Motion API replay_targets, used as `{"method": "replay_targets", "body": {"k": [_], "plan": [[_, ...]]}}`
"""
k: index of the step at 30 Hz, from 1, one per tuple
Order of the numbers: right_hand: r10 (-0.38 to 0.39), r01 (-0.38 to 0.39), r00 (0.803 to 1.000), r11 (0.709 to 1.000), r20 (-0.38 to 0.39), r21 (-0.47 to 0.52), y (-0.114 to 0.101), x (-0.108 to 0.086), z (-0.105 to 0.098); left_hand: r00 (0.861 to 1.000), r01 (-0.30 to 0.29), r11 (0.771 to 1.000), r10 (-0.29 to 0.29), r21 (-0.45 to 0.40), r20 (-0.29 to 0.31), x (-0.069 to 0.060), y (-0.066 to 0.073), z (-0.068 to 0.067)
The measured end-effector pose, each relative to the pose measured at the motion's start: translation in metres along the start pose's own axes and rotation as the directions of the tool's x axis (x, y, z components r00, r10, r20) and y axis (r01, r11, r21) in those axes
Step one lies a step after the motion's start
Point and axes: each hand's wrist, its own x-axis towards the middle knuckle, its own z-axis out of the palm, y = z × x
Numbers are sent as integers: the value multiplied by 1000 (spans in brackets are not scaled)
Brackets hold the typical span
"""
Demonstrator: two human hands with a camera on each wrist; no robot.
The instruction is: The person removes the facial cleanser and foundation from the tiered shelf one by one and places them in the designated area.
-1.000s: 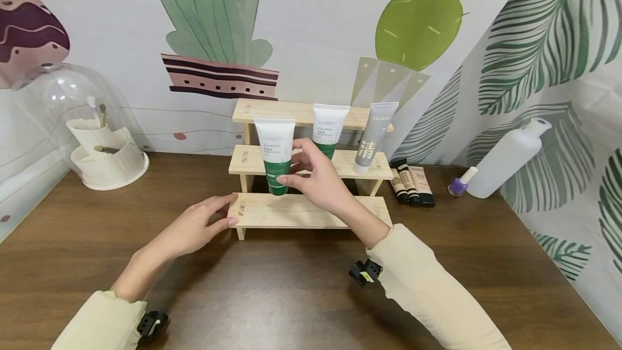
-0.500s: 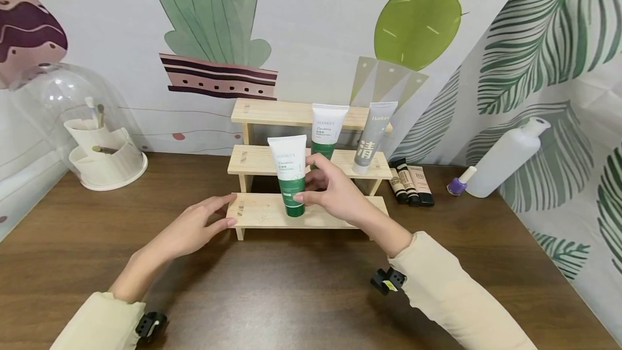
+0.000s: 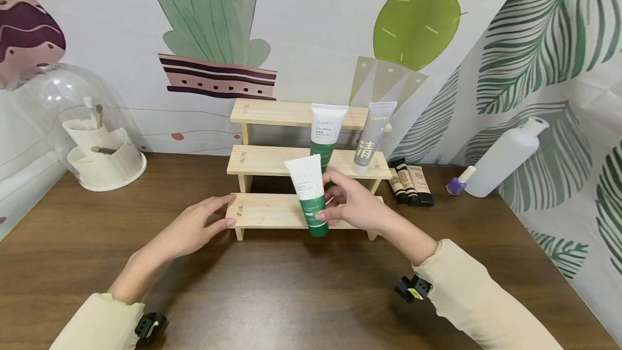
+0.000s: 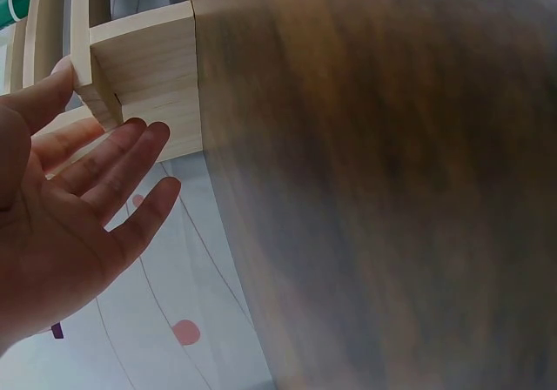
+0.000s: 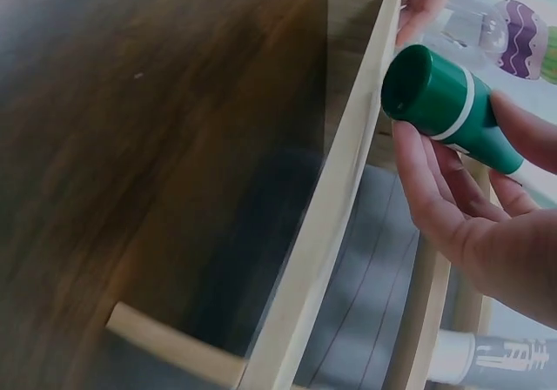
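A white-and-green squeeze tube (image 3: 311, 193) is pinched by my right hand (image 3: 357, 204), cap down and leaning, in front of the lowest board of a three-step wooden stand (image 3: 264, 212). In the right wrist view, its green cap (image 5: 426, 81) points past the board's edge. My left hand (image 3: 194, 226) holds the left end of that lowest board between thumb and index finger. From the left wrist view, the other fingers (image 4: 126, 168) extend loosely beside the stand's end. On the middle step stand a second white-and-green tube (image 3: 328, 126) and a grey tube (image 3: 373, 136).
To the left, a clear dome (image 3: 58, 88) covers a white holder (image 3: 104, 163) with brushes. Right of the stand lie several small cosmetic tubes (image 3: 410, 182). Farther right are a purple nail polish bottle (image 3: 457, 185) and a leaning white bottle (image 3: 507, 158). A patterned wall covering stands behind.
My right hand has carried the squeeze tube rightward, down and toward me, from above the stand's left part to the lowest board's front. The tube's lean has altered. My left hand keeps its place.
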Motion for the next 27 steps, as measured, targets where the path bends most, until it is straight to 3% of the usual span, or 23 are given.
{"method": "replay_targets", "body": {"k": [9, 27], "plan": [[72, -75, 994, 997, 83, 29, 13, -15, -12, 1000, -2, 1000, 2, 1, -1, 0, 0, 0], [171, -178, 980, 982, 97, 68, 31, -39, -35, 1000, -6, 1000, 6, 4, -6, 0, -1, 0]]}}
